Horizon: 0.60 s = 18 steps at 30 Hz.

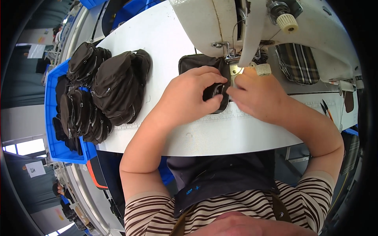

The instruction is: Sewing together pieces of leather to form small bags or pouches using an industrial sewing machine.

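A dark brown fabric pouch (197, 63) with a metal zipper lies on the white table under the head of a sewing machine (212, 23). My left hand (195, 92) spreads over the pouch, its thumb and fingers curved around the zipper and gripping the cloth there. At the pouch's right edge, my right hand (258, 94) has its fingers curled in, fingertips meeting the cloth beside the metal needle plate (235, 70). The fingers partly cover the zipper, and the machine head hides part of the seam.
Several dark brown zippered bags (122, 84) are heaped at the left, some in a blue bin (51, 129). Folded plaid cloth (298, 63) lies beneath the machine arm. A ruler strip (236, 114) crosses the table (212, 135); a pencil (329, 112) lies at the right.
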### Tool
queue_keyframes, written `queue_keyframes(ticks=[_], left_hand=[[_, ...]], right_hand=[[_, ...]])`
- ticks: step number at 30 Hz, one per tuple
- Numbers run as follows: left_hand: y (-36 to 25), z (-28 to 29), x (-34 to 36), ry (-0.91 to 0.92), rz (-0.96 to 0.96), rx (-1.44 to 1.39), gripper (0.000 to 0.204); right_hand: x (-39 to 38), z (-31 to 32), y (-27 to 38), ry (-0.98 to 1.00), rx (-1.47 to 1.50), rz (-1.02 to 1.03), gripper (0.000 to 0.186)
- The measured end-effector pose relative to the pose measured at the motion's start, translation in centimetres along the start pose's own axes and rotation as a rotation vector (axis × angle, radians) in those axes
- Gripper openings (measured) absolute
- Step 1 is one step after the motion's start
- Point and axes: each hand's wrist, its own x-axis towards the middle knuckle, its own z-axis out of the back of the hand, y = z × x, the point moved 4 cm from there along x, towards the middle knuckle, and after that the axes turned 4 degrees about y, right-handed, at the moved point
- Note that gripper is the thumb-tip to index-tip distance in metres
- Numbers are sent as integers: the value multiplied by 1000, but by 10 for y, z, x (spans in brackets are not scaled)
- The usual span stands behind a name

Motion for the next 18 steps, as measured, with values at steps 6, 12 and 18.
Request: queue_keyframes(ticks=[6, 12, 18], left_hand=[[-14, -12, -3, -111, -154, 254, 38], [-8, -16, 2, -166, -148, 326, 27], [-12, -11, 2, -133, -271, 493, 23]], right_hand=[[-4, -16, 30, -239, -171, 405, 21], [-6, -17, 35, -283, -316, 436, 25], [-12, -12, 34, -264, -370, 479, 25]])
